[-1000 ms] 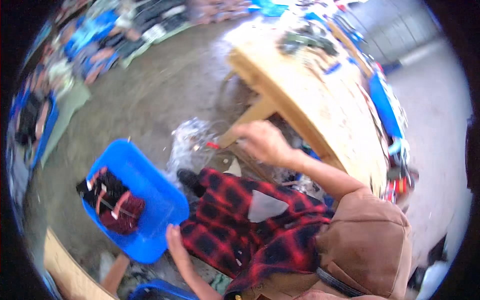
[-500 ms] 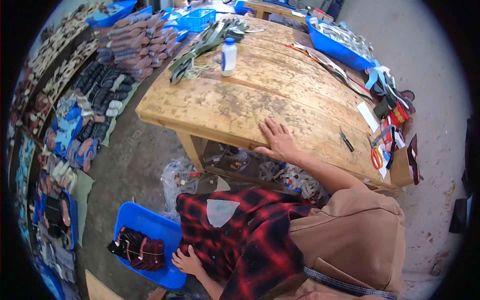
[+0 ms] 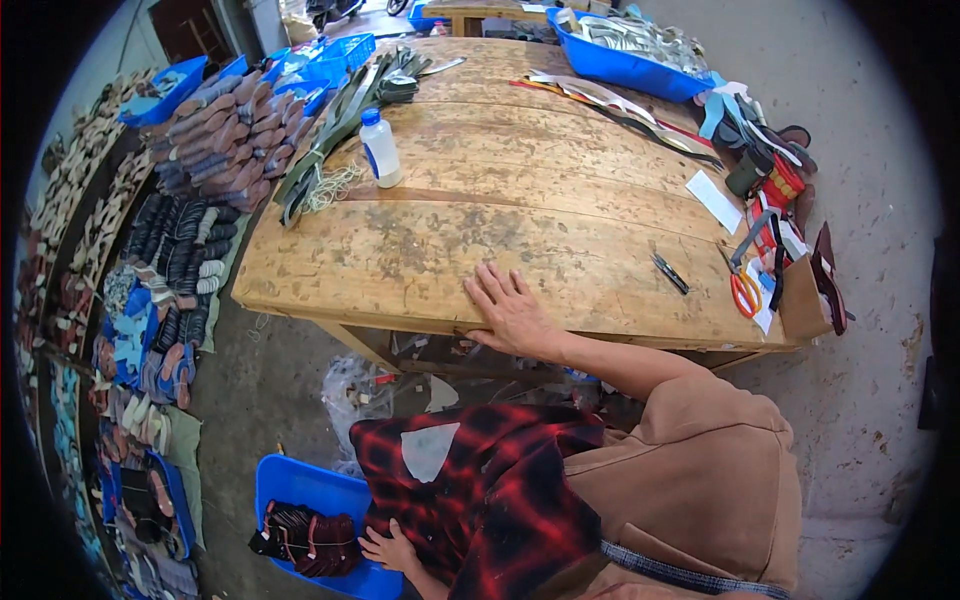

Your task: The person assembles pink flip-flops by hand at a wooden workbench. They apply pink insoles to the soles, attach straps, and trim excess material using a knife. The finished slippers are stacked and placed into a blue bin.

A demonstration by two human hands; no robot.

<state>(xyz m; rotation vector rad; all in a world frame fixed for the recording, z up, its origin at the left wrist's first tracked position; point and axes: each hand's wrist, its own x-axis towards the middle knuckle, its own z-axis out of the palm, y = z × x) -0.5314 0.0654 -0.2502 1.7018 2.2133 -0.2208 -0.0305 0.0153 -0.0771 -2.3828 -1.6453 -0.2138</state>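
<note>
My right hand [image 3: 513, 316] lies palm down on the near edge of a worn wooden table [image 3: 470, 240], fingers spread, holding nothing. Low on the left, my left hand [image 3: 392, 550] is open with its fingers apart, at the side of a blue plastic basin [image 3: 305, 480]. Its fingertips come close to a bundle of dark maroon and black pieces [image 3: 315, 540] tied with string inside the basin; whether they touch it I cannot tell. A red and black plaid cloth [image 3: 500, 460] with a pale patch [image 3: 430, 452] covers my lap.
On the table are a white bottle with a blue cap [image 3: 380, 150], green straps [image 3: 350, 110], a black pen-like tool [image 3: 670, 274] and orange-handled scissors [image 3: 745, 292]. A blue tray of pale pieces [image 3: 640, 60] stands far right. Stacked shoe parts [image 3: 220, 140] line the left.
The whole view has shifted and turned, so the table sits lower and further left. My right hand stays on the table edge. My left fingertips look nearer the bundle in the basin.
</note>
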